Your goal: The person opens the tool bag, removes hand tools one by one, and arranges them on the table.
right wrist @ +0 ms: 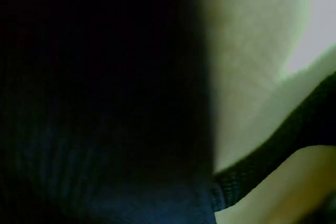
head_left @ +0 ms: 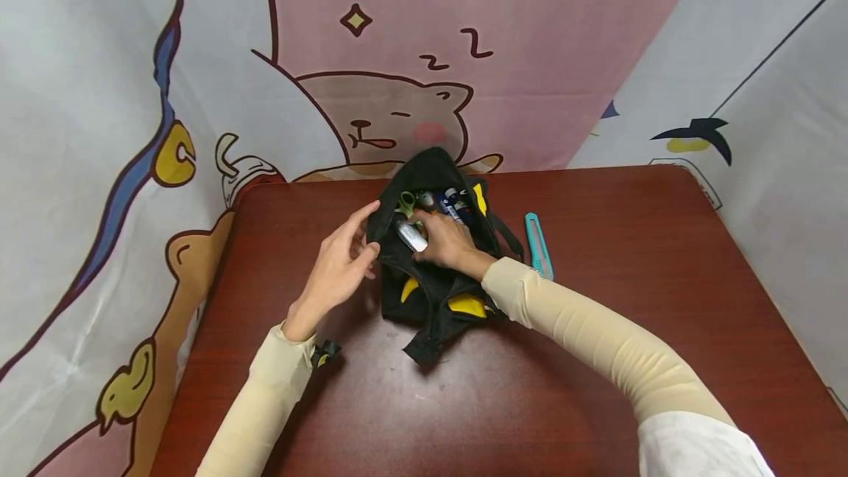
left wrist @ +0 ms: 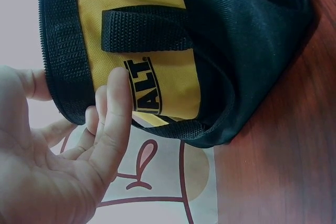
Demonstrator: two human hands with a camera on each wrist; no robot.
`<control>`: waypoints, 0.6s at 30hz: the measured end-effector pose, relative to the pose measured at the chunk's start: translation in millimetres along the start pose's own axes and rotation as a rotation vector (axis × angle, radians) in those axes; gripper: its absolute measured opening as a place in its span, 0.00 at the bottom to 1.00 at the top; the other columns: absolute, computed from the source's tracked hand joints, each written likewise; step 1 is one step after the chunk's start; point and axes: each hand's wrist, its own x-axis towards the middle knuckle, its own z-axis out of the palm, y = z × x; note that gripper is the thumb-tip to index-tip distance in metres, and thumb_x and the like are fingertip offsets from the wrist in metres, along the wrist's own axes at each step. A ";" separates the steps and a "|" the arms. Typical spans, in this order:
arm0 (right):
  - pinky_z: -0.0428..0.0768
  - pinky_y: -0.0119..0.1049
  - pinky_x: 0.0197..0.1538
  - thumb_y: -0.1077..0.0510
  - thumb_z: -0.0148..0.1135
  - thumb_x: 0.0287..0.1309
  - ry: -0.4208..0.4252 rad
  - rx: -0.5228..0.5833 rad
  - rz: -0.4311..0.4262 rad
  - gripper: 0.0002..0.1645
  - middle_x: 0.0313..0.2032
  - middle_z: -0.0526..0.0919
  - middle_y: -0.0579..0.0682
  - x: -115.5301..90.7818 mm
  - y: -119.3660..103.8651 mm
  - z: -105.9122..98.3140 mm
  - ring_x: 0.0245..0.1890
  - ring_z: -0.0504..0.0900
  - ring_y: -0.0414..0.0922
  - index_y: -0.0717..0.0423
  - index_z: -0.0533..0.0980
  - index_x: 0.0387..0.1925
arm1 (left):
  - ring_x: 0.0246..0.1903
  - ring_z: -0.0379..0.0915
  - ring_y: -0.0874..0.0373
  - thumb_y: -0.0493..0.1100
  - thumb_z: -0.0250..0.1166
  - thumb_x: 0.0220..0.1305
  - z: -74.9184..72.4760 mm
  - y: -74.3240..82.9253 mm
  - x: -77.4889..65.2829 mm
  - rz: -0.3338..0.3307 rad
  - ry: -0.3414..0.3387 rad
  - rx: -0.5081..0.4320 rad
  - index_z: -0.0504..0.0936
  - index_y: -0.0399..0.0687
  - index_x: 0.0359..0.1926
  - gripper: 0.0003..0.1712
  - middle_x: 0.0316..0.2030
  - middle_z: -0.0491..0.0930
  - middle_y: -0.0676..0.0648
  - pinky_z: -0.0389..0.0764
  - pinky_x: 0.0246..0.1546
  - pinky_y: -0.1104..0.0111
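Hung at left and behind: printed cloth [head_left: 66, 109], right at the back edge of the wooden counter [head_left: 616, 315]. Left of centre, left hand [head_left: 338, 263], fingers pinching the rim of a black-and-yellow bag [head_left: 433, 297], unzipped, near that back edge. Inside it, right hand [head_left: 450, 243], fingers clamped round a silver-white item [head_left: 411, 235]. Just right, teal cutter [head_left: 539, 245]; past it, broad room to the counter's right edge.
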 end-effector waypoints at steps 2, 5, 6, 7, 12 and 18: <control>0.82 0.46 0.30 0.43 0.93 0.42 0.010 -0.019 0.002 0.46 0.36 0.82 0.40 -2.0 0.0 -1.4 0.31 0.81 0.44 0.37 0.83 0.66 | 0.27 0.83 0.49 0.32 0.62 0.77 -0.1 0.2 -0.5 0.003 0.001 0.000 0.69 0.60 0.85 0.40 0.41 0.76 0.42 0.92 0.26 0.57; 0.81 0.45 0.29 0.43 0.92 0.43 0.012 -0.033 0.004 0.47 0.35 0.82 0.39 -6.0 -2.7 -6.3 0.30 0.81 0.43 0.38 0.83 0.67 | 0.28 0.84 0.45 0.32 0.62 0.77 -0.2 -0.6 -0.5 0.004 0.002 -0.004 0.69 0.60 0.85 0.40 0.41 0.76 0.42 0.91 0.25 0.63; 0.81 0.45 0.29 0.43 0.92 0.43 0.006 -0.034 0.006 0.46 0.35 0.82 0.39 -7.7 -4.0 -9.0 0.29 0.81 0.43 0.38 0.83 0.67 | 0.29 0.84 0.44 0.32 0.62 0.77 -0.2 -0.7 -0.4 0.003 0.002 -0.007 0.69 0.60 0.85 0.40 0.41 0.76 0.42 0.91 0.25 0.64; 0.81 0.45 0.29 0.44 0.92 0.44 -0.002 -0.033 0.011 0.46 0.35 0.82 0.40 -10.2 -7.9 -13.4 0.29 0.81 0.44 0.39 0.83 0.68 | 0.29 0.84 0.43 0.32 0.62 0.77 -0.1 -0.8 -0.4 0.002 0.001 -0.011 0.69 0.60 0.85 0.40 0.41 0.76 0.41 0.91 0.25 0.64; 0.83 0.48 0.32 0.47 0.90 0.48 -0.037 -0.021 0.036 0.44 0.33 0.82 0.45 -22.7 -26.2 -36.9 0.29 0.81 0.47 0.42 0.84 0.69 | 0.30 0.84 0.40 0.33 0.62 0.77 -0.2 -0.4 -0.5 -0.002 0.000 -0.013 0.69 0.61 0.85 0.40 0.42 0.76 0.42 0.91 0.25 0.64; 0.82 0.47 0.31 0.48 0.90 0.49 -0.036 -0.022 0.041 0.42 0.31 0.82 0.46 -30.2 -33.0 -49.5 0.28 0.81 0.48 0.43 0.85 0.68 | 0.30 0.84 0.37 0.33 0.62 0.77 -0.5 0.2 -0.4 0.002 -0.003 -0.022 0.69 0.59 0.85 0.40 0.42 0.75 0.40 0.93 0.27 0.53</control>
